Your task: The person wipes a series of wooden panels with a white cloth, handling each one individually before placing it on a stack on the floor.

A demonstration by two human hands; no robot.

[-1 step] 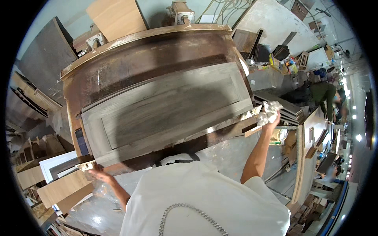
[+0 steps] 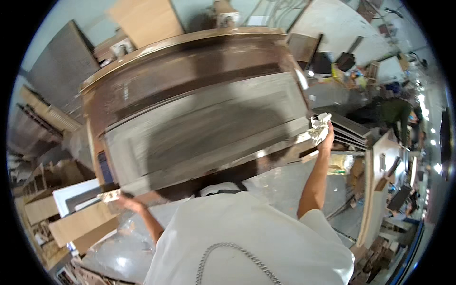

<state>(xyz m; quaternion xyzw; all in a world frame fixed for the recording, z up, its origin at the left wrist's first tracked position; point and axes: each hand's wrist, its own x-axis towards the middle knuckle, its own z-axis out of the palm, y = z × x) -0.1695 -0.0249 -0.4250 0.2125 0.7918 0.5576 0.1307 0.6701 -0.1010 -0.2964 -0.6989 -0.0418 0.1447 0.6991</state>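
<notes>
- I see the right hand (image 2: 327,137) gripping a crumpled white cloth (image 2: 320,124) at the right end of a grey framed panel (image 2: 213,130).
- I get the left hand (image 2: 129,202) blurred, near the panel's lower left corner.
- The panel lies on a brown table (image 2: 256,54).
- Rightward, I make out stacked boards (image 2: 350,130).

Tan board (image 2: 147,23) by wall (image 2: 90,16), grey panel (image 2: 61,64) farther left
</notes>
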